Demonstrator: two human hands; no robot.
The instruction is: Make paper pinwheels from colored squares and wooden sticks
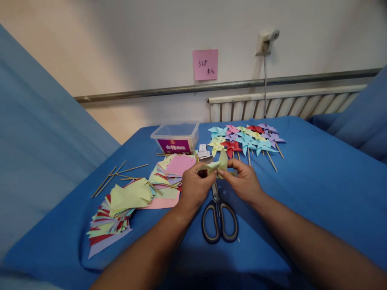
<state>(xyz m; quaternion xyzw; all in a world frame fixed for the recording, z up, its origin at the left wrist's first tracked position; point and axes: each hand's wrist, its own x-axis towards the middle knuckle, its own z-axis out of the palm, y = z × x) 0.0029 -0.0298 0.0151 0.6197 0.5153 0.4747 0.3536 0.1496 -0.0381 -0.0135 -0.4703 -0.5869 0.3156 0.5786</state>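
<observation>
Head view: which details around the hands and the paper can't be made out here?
- Yellow-green paper: its folds are hidden by the left hand and right hand pinching it.
- Scissors: the blade tips are hidden under the hands.
- Pink note on the wall: handwriting too small to read.
- Plastic box: label blurred; contents unclear.
- Small packet beside the box: print too small.

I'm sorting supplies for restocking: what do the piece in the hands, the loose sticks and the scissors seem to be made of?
The yellow-green piece, held by left hand and right hand, looks like thin matte paper; it folds sharply. The sticks look like bare wood or bamboo: pale tan, unpainted. The scissors have shiny metal blades; the dark handles with a lighter edge are probably plastic.
</observation>
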